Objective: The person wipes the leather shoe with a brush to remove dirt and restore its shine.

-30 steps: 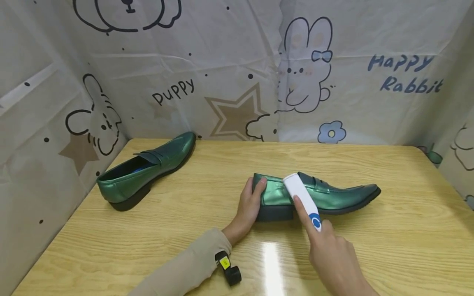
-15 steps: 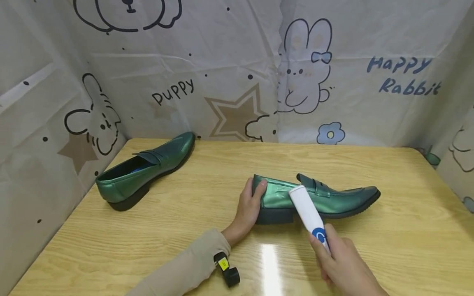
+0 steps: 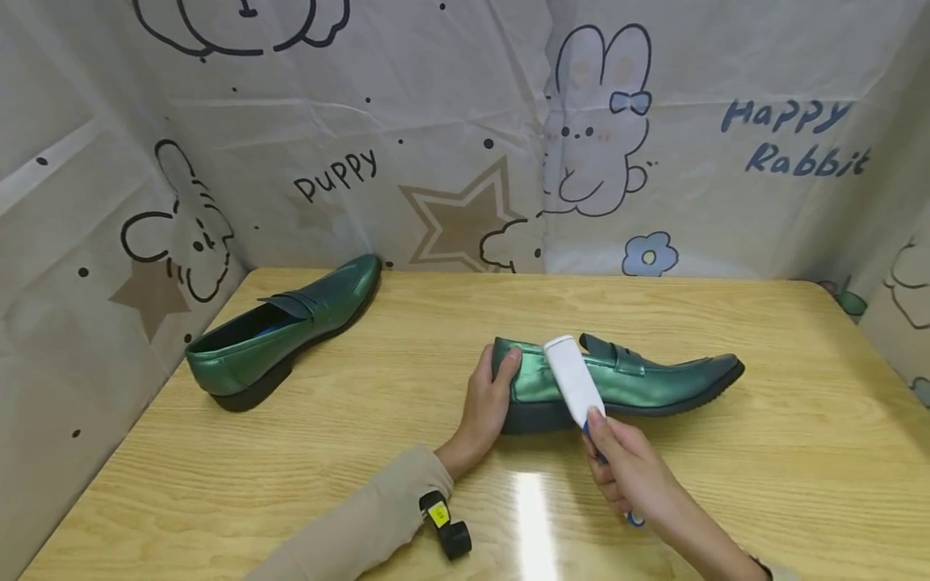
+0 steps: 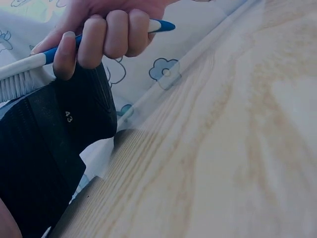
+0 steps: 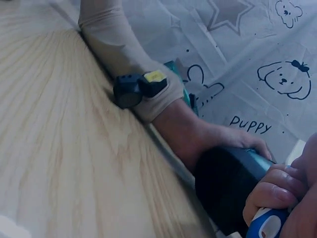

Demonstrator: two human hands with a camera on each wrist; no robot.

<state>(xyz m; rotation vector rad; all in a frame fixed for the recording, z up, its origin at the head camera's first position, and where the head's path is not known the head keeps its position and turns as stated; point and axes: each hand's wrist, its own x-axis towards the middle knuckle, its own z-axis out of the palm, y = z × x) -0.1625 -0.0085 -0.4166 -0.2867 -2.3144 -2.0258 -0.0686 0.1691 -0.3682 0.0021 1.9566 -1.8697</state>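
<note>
A green metallic loafer [image 3: 654,391] with a black sole is tilted on its side near the table's middle, toe pointing right. My left hand [image 3: 485,407] grips it at the heel, thumb on the side. My right hand [image 3: 632,468] holds a white and blue brush [image 3: 574,375] by its handle, thumb on top, with the head against the shoe's side. In the left wrist view the bristles [image 4: 20,85] face the shoe, and the sole [image 4: 94,109] carries the number 43. The right wrist view shows the handle's looped blue end [image 5: 267,225].
A second green loafer [image 3: 247,363] stands upright at the table's back left, toe toward the back wall. Printed cloth [image 3: 450,105] hangs behind and beside the wooden table [image 3: 363,420]. A black wrist camera [image 3: 450,532] sits on the left sleeve.
The brush went down and right along the shoe's side, then back up and left. My right index finger no longer lies along its back; the thumb does. The left hand stays put.
</note>
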